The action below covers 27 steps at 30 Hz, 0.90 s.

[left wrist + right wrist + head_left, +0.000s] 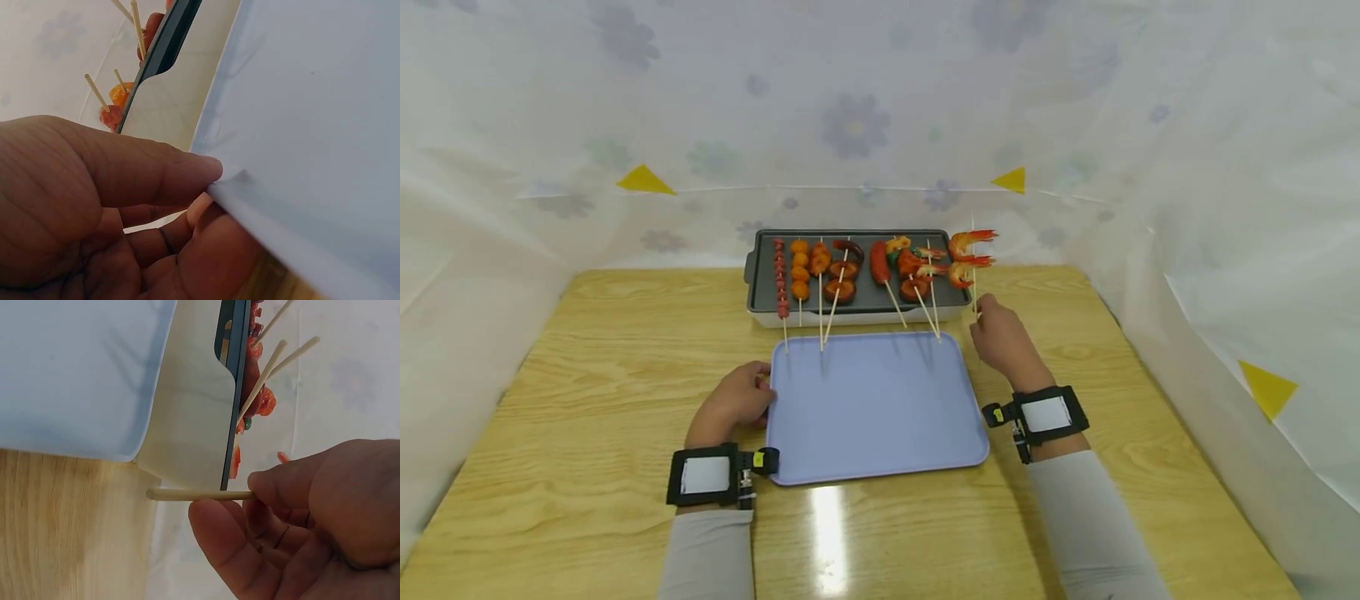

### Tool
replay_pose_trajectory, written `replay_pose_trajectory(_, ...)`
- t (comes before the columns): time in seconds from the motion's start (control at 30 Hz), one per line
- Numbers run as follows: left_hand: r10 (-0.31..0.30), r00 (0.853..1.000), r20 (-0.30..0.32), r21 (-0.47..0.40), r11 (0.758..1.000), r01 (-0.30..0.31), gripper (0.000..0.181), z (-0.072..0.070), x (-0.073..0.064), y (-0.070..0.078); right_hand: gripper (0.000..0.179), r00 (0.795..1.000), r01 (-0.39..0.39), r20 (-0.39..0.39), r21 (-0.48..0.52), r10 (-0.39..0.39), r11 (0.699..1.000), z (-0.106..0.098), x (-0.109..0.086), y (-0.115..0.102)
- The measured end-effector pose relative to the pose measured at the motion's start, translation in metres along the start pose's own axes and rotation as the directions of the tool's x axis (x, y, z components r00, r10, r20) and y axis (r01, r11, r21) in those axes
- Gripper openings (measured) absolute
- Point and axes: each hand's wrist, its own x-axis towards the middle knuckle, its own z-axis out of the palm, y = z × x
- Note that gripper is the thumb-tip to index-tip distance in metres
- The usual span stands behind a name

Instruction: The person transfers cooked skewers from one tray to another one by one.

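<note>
My right hand pinches the bare lower end of a shrimp skewer at the grill's right end. Two orange-red shrimp are threaded on it, their tails pointing right. In the right wrist view the skewer's stick lies between thumb and fingertips, its blunt end poking out. My left hand holds the left edge of a pale lavender tray. The left wrist view has the thumb on the tray's rim and curled fingers below it.
Behind the tray stands a dark grill plate on a white base. It carries several skewers: red meat pieces, orange balls, mushroom slices, a sausage and another shrimp skewer. Some sticks overhang the tray's back edge. Floral sheeting surrounds the table.
</note>
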Motion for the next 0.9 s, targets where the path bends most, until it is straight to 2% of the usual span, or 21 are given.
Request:
replay_pose_trajectory(0.23, -0.014, 1.000, 0.011, -0.008, 1.000, 0.015, 0.052, 0.001, 0.000, -0.002, 0.023, 0.997, 0.013, -0.081, 0.038, -0.009, 0.999, 0.005, -0.011, -0.009)
replay_pose_trajectory(0.63, -0.021, 1.000, 0.008, -0.015, 1.000, 0.021, 0.051, 0.001, -0.001, -0.001, 0.015, 0.990, 0.048, -0.138, 0.089, -0.035, 0.995, 0.019, -0.031, -0.011)
replay_pose_trajectory(0.9, -0.012, 1.000, 0.012, -0.023, 1.000, 0.012, 0.051, 0.000, -0.001, 0.000, 0.017, 0.981, 0.064, -0.190, 0.109, -0.042, 0.992, 0.026, -0.042, -0.009)
